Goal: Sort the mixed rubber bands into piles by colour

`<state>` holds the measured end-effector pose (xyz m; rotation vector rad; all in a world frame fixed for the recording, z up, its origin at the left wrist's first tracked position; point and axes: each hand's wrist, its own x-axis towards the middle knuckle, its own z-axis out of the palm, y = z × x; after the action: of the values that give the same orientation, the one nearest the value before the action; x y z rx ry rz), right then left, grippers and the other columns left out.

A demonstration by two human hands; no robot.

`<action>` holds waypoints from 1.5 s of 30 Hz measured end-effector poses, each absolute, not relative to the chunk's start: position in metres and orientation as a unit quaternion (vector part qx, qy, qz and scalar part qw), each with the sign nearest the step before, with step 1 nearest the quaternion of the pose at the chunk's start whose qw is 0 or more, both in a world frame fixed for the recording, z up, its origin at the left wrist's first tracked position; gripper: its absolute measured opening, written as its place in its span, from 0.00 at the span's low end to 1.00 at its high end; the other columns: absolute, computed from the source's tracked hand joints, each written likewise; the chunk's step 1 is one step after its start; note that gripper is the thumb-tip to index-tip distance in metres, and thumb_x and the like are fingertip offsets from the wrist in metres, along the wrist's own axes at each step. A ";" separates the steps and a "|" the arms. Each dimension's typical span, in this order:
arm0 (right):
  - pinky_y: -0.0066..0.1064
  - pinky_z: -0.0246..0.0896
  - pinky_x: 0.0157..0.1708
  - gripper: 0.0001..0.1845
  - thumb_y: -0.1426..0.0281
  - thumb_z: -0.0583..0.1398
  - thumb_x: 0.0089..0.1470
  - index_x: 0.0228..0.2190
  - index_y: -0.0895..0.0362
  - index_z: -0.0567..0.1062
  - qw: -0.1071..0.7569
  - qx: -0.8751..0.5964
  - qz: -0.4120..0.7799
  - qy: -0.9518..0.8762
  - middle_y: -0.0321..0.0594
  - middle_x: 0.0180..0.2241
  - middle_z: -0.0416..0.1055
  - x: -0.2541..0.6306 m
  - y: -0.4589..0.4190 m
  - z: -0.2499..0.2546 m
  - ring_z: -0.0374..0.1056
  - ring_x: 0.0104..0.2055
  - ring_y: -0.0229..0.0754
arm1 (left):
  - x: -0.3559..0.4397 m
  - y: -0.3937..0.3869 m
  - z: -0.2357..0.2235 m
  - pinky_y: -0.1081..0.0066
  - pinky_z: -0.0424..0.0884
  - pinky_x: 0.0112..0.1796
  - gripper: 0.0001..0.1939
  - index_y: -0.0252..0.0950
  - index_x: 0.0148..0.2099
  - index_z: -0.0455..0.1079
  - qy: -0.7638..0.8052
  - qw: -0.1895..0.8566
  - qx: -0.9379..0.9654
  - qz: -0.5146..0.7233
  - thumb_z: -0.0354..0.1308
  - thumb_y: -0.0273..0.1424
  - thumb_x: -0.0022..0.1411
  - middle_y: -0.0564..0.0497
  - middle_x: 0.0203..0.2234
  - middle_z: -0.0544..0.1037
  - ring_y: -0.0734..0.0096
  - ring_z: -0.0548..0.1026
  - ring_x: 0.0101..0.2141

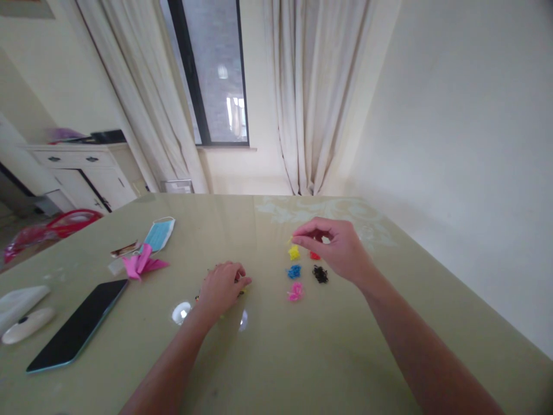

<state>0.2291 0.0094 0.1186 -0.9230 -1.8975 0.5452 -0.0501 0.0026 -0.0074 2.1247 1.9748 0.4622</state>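
My right hand point(330, 245) hovers above the small sorted piles, thumb and forefinger pinched on a tiny yellow rubber band point(291, 240). Just below those fingertips lies a yellow pile point(294, 252) of what look like little rubber bands. A red pile point(315, 255) is partly covered by the same hand. Nearer me are a blue pile point(294, 271), a black pile point(320, 274) and a pink pile point(296, 292). Over on the left, my left hand point(222, 288) lies low with loosely bent fingers apart, covering mixed-colour bits point(242, 291) that show only at its edges.
Left on the glossy table point(268, 357) are a dark-screened phone point(80, 325), a white rounded object point(28, 325), a pink folded-paper shape point(142, 263) and a blue face mask point(159, 234). A wall point(466, 173) runs along the table's right side.
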 end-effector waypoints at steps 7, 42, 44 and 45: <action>0.30 0.61 0.23 0.11 0.58 0.70 0.55 0.30 0.52 0.84 0.497 -0.379 0.209 -0.752 0.37 0.26 0.79 0.241 -0.004 0.135 0.66 0.24 0.37 | -0.049 0.004 -0.015 0.64 0.67 0.42 0.07 0.40 0.34 0.77 0.656 0.131 0.726 0.158 0.58 0.27 0.62 0.46 0.34 0.82 0.57 0.78 0.39; 0.34 0.65 0.38 0.06 0.72 0.64 0.58 0.33 0.58 0.84 0.264 -0.589 0.095 -0.758 0.45 0.34 0.83 0.237 0.096 -0.011 0.76 0.36 0.46 | -0.047 0.016 -0.019 0.64 0.75 0.37 0.08 0.40 0.38 0.79 0.617 0.264 0.619 0.407 0.59 0.36 0.62 0.48 0.31 0.83 0.61 0.81 0.33; 0.35 0.65 0.39 0.06 0.73 0.64 0.57 0.32 0.58 0.84 0.262 -0.585 0.092 -0.762 0.46 0.33 0.83 0.237 0.096 -0.009 0.76 0.36 0.47 | -0.042 0.015 -0.016 0.66 0.76 0.35 0.12 0.38 0.38 0.79 0.597 0.341 0.581 0.437 0.63 0.41 0.59 0.48 0.29 0.83 0.62 0.81 0.31; 0.36 0.64 0.40 0.06 0.73 0.64 0.58 0.32 0.59 0.84 0.264 -0.583 0.091 -0.763 0.46 0.34 0.83 0.236 0.095 -0.006 0.76 0.36 0.47 | -0.040 0.014 -0.014 0.66 0.77 0.35 0.15 0.37 0.38 0.79 0.581 0.370 0.565 0.453 0.65 0.44 0.57 0.48 0.29 0.83 0.63 0.81 0.31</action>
<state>0.2360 0.0949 -0.0057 -1.5747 -2.0632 0.2460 -0.0398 0.0145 -0.0145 1.4497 1.4913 1.1625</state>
